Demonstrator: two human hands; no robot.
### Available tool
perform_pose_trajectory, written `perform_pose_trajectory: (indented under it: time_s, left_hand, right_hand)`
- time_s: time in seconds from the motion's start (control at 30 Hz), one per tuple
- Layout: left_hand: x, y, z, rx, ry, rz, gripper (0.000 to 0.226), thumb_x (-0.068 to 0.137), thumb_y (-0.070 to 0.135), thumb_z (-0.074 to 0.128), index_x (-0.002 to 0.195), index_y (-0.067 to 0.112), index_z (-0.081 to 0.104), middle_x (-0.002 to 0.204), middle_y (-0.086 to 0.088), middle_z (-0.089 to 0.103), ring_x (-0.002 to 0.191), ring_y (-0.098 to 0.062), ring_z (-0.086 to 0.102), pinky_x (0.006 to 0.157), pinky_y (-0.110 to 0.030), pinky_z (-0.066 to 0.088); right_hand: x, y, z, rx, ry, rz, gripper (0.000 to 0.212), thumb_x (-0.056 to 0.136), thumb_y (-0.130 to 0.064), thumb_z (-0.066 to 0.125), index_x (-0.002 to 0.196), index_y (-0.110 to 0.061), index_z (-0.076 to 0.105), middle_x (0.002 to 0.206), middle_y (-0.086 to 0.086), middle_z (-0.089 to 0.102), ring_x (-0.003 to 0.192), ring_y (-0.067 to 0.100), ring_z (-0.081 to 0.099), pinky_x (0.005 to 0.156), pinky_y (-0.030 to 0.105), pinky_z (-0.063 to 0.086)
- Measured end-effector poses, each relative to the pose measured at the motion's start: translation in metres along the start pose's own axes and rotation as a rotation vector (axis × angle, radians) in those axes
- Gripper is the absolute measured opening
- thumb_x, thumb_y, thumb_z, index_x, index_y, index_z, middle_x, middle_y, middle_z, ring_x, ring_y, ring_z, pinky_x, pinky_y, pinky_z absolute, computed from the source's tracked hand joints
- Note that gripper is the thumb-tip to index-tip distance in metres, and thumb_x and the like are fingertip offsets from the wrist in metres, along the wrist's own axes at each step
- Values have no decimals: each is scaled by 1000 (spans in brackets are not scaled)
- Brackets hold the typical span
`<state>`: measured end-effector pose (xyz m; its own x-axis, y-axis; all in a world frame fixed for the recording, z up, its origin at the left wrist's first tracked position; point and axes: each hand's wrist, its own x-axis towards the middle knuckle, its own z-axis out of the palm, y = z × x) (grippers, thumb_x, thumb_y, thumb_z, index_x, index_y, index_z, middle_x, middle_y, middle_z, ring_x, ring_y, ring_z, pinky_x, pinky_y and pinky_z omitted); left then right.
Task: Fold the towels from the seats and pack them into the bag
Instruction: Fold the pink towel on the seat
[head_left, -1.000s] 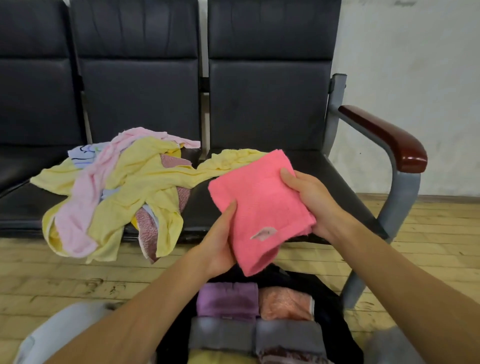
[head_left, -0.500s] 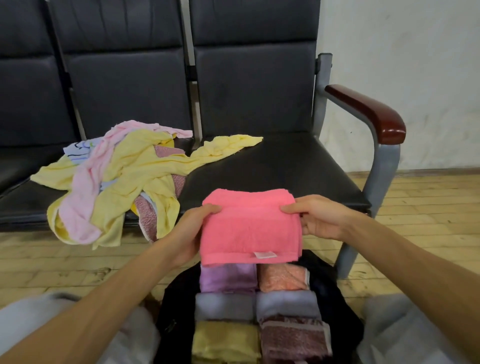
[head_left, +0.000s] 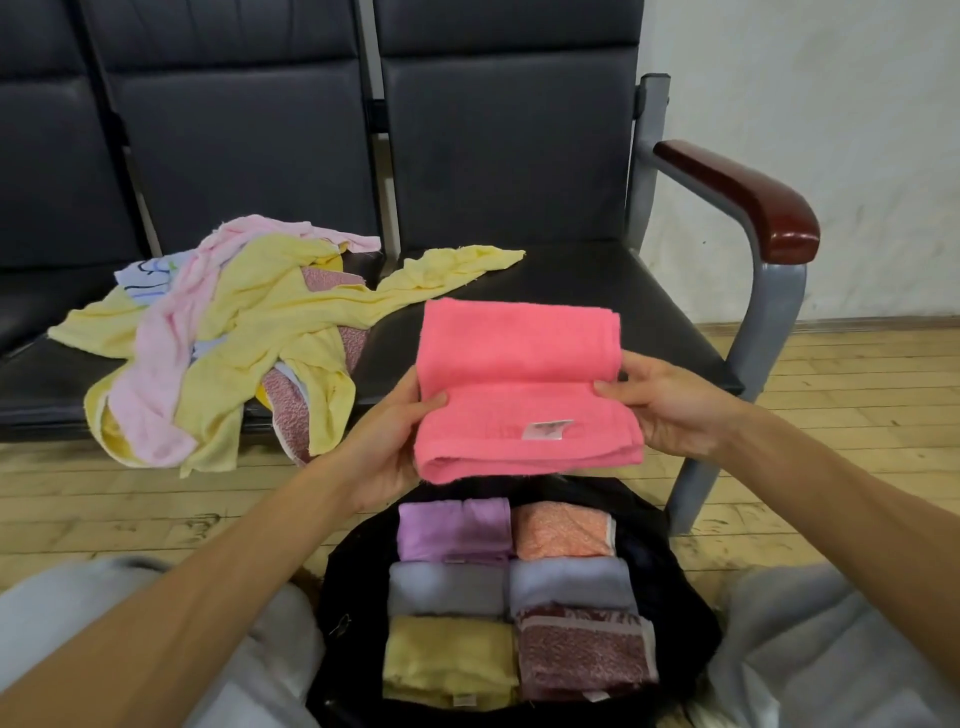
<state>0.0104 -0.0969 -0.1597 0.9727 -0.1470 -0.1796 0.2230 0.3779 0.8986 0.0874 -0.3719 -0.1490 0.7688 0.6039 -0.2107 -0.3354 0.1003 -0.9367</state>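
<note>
A folded pink towel (head_left: 524, 384) with a small label hangs in the air just above the open black bag (head_left: 675, 582). My left hand (head_left: 395, 436) grips its left edge and my right hand (head_left: 660, 400) grips its right edge, thumbs on top. Inside the bag lie several folded towels in two columns: purple (head_left: 452, 530), orange (head_left: 563, 530), two grey, yellow (head_left: 447, 660) and maroon (head_left: 584, 654). A loose heap of unfolded towels (head_left: 249, 332), yellow, pale pink and patterned, lies on the middle seat.
A row of black seats (head_left: 571, 291) stands against a white wall, with a wooden armrest (head_left: 743, 197) on a grey metal frame at the right. The bag sits on a wooden plank floor (head_left: 857, 415) between my knees in light trousers.
The pink towel has come down from over the right seat to just above the bag, and now lies level between both hands. The view has tilted down, showing more of the bag.
</note>
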Motion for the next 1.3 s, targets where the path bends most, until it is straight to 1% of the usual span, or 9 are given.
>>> perform_pose_trajectory:
  time_s: [0.13,0.27,0.33,0.5,0.6,0.77,0.97,1.17,1.3]
  left_hand:
    - [2,0,0,-3,27,26,36,98,0,37,104,21,66,89,-3,67,71,-15,60,50,-27,53]
    - [1,4,0,-103,4,-59,26,89,11,32,78,10,56,76,-3,59,58,-13,55,41,-21,46]
    - [3,2,0,-17,-7,-79,23,93,24,42,75,13,52,72,0,55,56,-11,53,42,-21,44]
    - [9,-9,-2,234,-25,-25,26,69,4,74,83,17,55,91,-2,57,77,-15,59,54,-24,49]
    - [12,-14,-3,264,77,-28,58,68,-11,75,116,18,60,118,-8,57,105,-26,61,76,-37,58]
    - [19,-29,-3,364,179,-83,31,82,-1,69,113,0,62,110,-17,70,102,-30,68,88,-42,56]
    - [32,-62,-6,527,218,-116,21,96,24,59,117,24,56,106,4,68,90,-14,65,61,-34,54]
    - [64,-120,-13,393,295,-238,26,92,15,64,116,5,61,106,-19,71,98,-32,68,90,-56,53]
    - [87,-160,-17,338,276,-398,27,90,16,65,114,4,59,103,-19,72,96,-32,70,87,-56,54]
  right_hand:
    - [-3,-6,3,62,51,-52,39,95,4,35,119,-9,63,108,14,69,89,23,70,70,34,61]
    - [-3,-3,0,104,36,16,22,85,-26,42,86,-9,56,91,11,61,87,29,59,73,38,55]
    - [-1,1,1,-45,120,53,36,88,-43,52,70,-13,56,72,3,54,73,21,56,66,33,51]
    - [4,9,3,-204,156,77,13,80,-7,69,81,-13,57,72,1,56,68,15,55,51,25,50]
    - [3,9,1,-215,102,169,36,75,12,69,106,-5,64,97,9,70,87,21,70,67,29,59]
    - [10,23,-8,-308,211,273,44,82,0,71,124,7,60,119,19,65,105,29,63,94,42,52]
    - [13,43,-21,-402,121,421,43,94,-28,61,134,-13,53,133,16,57,115,37,61,74,45,61]
    - [23,77,-43,-382,114,512,41,82,-20,74,120,-11,62,115,14,68,102,29,68,84,40,59]
    - [37,109,-70,-359,107,593,41,82,2,72,120,-8,61,123,12,64,115,28,61,92,38,55]
